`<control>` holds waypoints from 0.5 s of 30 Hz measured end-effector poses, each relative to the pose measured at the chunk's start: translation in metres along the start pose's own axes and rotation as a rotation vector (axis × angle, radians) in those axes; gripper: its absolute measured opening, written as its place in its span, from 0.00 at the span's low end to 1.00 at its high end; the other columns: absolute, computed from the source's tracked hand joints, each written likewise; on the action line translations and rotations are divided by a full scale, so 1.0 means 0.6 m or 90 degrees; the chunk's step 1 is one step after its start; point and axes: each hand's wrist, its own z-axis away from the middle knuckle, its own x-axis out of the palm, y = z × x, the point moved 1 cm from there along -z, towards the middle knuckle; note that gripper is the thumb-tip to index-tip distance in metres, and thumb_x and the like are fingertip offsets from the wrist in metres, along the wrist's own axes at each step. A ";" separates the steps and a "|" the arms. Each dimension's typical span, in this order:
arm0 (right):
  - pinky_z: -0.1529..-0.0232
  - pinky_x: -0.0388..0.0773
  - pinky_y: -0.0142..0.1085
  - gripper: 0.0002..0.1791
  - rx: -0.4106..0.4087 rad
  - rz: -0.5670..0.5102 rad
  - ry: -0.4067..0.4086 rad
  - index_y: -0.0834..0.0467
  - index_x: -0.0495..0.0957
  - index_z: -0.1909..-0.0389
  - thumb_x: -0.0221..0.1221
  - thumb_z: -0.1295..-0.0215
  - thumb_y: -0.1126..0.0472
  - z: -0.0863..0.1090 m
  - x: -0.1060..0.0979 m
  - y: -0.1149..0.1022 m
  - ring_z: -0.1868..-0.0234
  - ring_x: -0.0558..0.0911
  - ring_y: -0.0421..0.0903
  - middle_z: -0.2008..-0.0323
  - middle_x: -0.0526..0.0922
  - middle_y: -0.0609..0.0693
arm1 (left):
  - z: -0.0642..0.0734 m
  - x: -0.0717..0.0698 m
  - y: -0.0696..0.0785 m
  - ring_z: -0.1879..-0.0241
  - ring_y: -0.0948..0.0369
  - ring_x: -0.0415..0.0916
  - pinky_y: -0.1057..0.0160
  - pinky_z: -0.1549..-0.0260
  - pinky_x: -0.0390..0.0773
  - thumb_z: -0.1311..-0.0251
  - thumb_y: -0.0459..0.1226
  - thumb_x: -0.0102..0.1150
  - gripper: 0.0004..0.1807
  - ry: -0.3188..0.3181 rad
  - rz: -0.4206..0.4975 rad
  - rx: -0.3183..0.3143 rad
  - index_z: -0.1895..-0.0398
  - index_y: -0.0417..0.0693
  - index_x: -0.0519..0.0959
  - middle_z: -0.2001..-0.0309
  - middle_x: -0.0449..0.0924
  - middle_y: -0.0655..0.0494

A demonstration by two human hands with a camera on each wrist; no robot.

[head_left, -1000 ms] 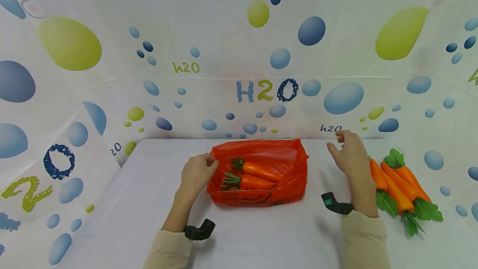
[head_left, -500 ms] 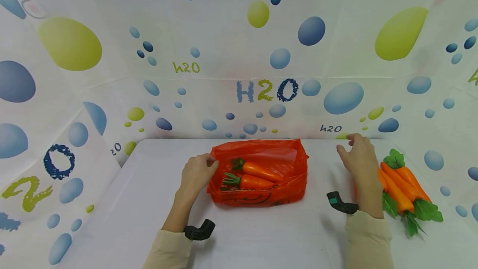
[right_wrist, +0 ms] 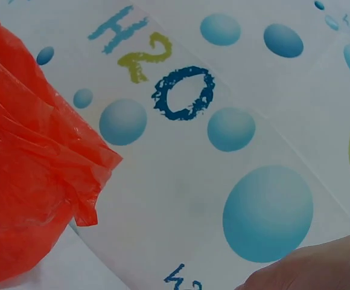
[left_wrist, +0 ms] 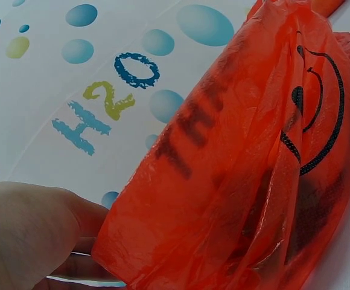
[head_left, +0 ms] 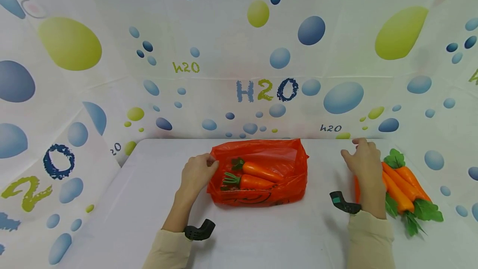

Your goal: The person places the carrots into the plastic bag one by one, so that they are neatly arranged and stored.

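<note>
Pinching a filmy, crinkled red bag (head_left: 231,199) is the left hand (head_left: 197,173); the right hand (head_left: 364,160) hangs relaxed.

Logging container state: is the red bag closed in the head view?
No. The red bag gapes open, showing two carrots lying inside it.

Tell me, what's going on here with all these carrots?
A person is at a white table, working with both bare hands. Their left hand holds the left edge of an open red plastic bag, where two carrots can be seen lying inside. Their right hand is over to the right, beside a leafy pile of carrots outside the bag, with its fingers loosely bent and nothing visible in its grasp.
</note>
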 end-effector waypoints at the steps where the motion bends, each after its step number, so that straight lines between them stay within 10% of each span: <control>1: 0.41 0.70 0.65 0.35 0.007 0.000 -0.005 0.71 0.60 0.31 0.54 0.30 0.53 0.000 0.000 0.002 0.41 0.63 0.71 0.39 0.63 0.75 | 0.000 0.000 0.000 0.71 0.59 0.78 0.61 0.69 0.83 0.34 0.42 0.58 0.13 0.000 -0.001 0.000 0.58 0.42 0.85 0.69 0.86 0.52; 15: 0.41 0.66 0.67 0.34 0.064 0.016 -0.021 0.69 0.60 0.32 0.55 0.30 0.52 -0.006 0.001 0.024 0.42 0.57 0.73 0.37 0.55 0.79 | 0.000 0.000 0.001 0.72 0.59 0.78 0.61 0.71 0.82 0.34 0.42 0.58 0.12 0.005 -0.013 0.005 0.60 0.43 0.85 0.71 0.85 0.53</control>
